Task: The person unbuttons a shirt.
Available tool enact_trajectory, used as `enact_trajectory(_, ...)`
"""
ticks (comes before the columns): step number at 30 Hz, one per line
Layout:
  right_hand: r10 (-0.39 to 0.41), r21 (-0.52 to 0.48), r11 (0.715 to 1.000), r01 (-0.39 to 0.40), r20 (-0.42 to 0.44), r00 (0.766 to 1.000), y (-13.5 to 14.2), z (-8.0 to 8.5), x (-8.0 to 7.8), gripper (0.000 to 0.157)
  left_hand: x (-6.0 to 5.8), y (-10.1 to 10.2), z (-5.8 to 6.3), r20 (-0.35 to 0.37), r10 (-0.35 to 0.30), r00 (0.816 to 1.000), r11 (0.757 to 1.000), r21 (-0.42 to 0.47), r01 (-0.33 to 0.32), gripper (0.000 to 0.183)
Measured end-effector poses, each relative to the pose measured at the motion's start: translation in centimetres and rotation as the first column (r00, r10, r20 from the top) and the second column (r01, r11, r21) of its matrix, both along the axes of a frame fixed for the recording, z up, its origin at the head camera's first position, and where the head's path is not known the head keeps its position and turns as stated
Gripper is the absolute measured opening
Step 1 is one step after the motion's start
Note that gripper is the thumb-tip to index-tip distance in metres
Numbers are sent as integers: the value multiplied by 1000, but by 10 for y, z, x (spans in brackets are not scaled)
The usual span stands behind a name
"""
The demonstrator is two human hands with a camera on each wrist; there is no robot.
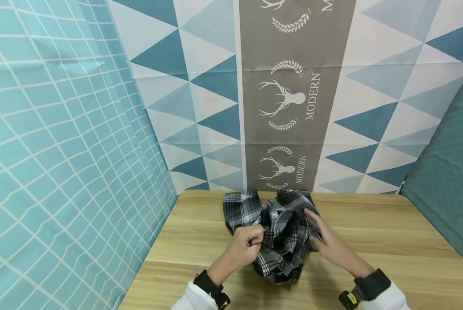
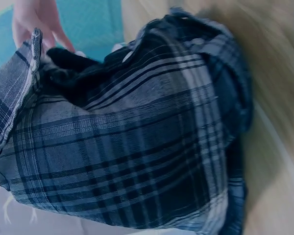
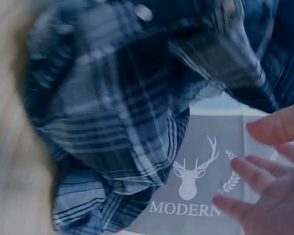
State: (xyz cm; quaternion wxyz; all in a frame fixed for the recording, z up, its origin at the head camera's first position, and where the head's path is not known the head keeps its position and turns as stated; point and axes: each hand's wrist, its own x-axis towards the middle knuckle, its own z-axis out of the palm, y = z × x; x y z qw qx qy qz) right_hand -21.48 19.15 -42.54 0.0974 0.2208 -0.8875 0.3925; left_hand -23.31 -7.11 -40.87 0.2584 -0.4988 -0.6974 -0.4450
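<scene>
A black, grey and white plaid shirt (image 1: 282, 258) lies bunched on the wooden table, part of it lifted toward the person. My left hand (image 1: 248, 244) grips the shirt's edge at its left side with curled fingers; only a sliver of it enters the left wrist view. On the other side, my right hand (image 1: 332, 247) is held beside the cloth, fingers extended. The right wrist view shows the right hand's fingers (image 3: 257, 176) spread and apart from the shirt (image 3: 117, 103). A pale button shows on the cloth. Folds hide much of the shirt's shape.
The wooden table (image 1: 200, 228) runs back to a hanging cloth (image 1: 212, 94) with triangles and deer-head prints. A turquoise gridded sheet (image 1: 61, 150) borders the left side, and a green sheet (image 1: 444, 181) the right.
</scene>
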Motion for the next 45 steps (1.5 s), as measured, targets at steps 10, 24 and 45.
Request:
enact_trajectory(10,293,-44,956,-290,96,951,0,17,-30,95,8,4,12,19,-144,989,987,-64,145,38)
enact_trajectory(24,345,9,936,-353,191,919,1,31,-36,68,7,5,16,83,-81,993,992,-90,88,34)
enact_trajectory(45,258,177,955,-239,-94,961,6,43,-20,62,13,-11,35,366,-6,931,997,-73,35,25)
